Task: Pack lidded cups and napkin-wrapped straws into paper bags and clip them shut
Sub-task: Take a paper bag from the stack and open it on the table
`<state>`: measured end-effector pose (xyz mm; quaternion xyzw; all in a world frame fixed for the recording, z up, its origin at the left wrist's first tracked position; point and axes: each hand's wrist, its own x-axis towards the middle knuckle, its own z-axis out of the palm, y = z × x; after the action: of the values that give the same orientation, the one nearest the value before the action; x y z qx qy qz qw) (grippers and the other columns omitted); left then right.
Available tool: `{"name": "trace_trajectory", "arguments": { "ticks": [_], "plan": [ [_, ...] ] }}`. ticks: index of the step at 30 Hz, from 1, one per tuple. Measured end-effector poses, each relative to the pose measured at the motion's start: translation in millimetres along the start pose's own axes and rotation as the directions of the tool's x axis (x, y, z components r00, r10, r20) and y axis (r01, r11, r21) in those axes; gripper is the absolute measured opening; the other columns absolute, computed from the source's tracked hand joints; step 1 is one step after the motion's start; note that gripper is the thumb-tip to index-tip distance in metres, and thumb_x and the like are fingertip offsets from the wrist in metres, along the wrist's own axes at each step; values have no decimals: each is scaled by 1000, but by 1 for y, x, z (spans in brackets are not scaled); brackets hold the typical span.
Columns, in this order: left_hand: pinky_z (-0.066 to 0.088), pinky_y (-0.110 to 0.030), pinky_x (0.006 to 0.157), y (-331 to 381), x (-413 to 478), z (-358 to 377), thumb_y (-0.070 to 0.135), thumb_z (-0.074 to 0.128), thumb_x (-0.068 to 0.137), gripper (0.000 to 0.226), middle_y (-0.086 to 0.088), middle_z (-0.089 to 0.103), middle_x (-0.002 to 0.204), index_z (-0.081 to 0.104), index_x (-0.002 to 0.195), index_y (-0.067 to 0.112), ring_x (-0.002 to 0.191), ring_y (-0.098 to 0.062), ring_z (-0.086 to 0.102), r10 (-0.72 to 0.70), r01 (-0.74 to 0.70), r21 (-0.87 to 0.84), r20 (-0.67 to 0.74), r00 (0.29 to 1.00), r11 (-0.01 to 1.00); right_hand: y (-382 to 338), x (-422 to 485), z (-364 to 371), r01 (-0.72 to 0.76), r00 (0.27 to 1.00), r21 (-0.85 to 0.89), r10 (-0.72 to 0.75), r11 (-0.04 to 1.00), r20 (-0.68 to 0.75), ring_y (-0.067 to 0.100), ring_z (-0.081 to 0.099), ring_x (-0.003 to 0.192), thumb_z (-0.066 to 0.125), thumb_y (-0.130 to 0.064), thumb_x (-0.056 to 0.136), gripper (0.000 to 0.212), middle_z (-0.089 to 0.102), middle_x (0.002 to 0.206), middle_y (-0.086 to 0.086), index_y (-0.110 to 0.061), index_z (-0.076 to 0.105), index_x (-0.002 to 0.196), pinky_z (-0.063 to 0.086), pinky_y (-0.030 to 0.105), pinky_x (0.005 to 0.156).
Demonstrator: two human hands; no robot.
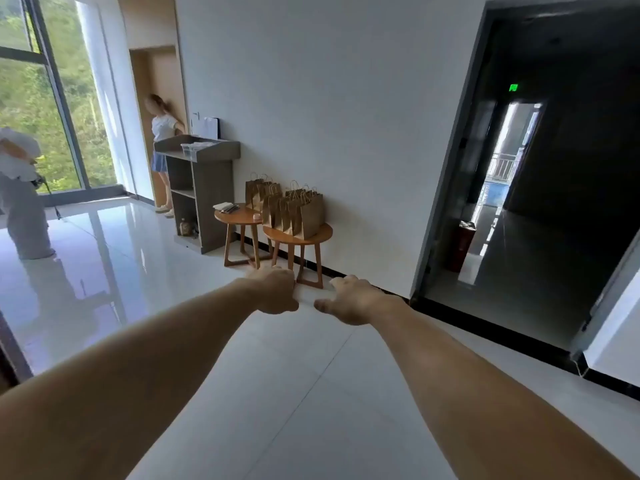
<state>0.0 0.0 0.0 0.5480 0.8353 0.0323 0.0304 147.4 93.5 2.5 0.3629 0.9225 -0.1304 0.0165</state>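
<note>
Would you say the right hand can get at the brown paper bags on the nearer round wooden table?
Probably not yet: the right hand is outstretched and empty, but the brown paper bags stand on the round wooden table, well beyond it. Nothing blocks the way; stepping closer should do.

Matt brown paper bags (304, 213) on smooth wooden tables (320, 233) (floor (294, 375) glossy tile).

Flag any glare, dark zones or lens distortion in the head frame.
Head view: light from the window glares off the glossy floor at left; the doorway at right is nearly black; the wide-angle lens bends its frame and stretches the forearms; the paper bags look slightly soft.
</note>
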Motion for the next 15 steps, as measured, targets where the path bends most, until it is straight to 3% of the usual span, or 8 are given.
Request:
{"name": "trace_trajectory", "arguments": {
  "ticks": [5,8,15],
  "plan": [
    [45,-32,91,-10,79,-8,35,59,94,48,-8,54,137,52,135,10,122,-24,53,-44,44,0,60,997,999,19,82,-15,6,1000,2,-6,1000,29,31,33,141,49,-59,93,74,32,155,9,-17,31,151,37,48,110],
    [44,-30,85,-22,127,-11,36,60,93,49,-7,55,136,52,135,12,122,-24,53,-50,51,-25,41,998,998,25,132,-23,17,1000,-25,-17,1000,22,33,30,143,48,-59,94,74,30,156,10,-18,27,152,35,51,111],
    [45,-31,90,-84,227,-1,39,61,92,54,-6,53,138,49,138,14,123,-23,52,-63,66,-35,69,996,997,15,254,-25,25,998,-48,-22,999,57,34,34,138,47,-61,93,71,35,151,11,-17,34,148,39,52,108]
  ]
}}
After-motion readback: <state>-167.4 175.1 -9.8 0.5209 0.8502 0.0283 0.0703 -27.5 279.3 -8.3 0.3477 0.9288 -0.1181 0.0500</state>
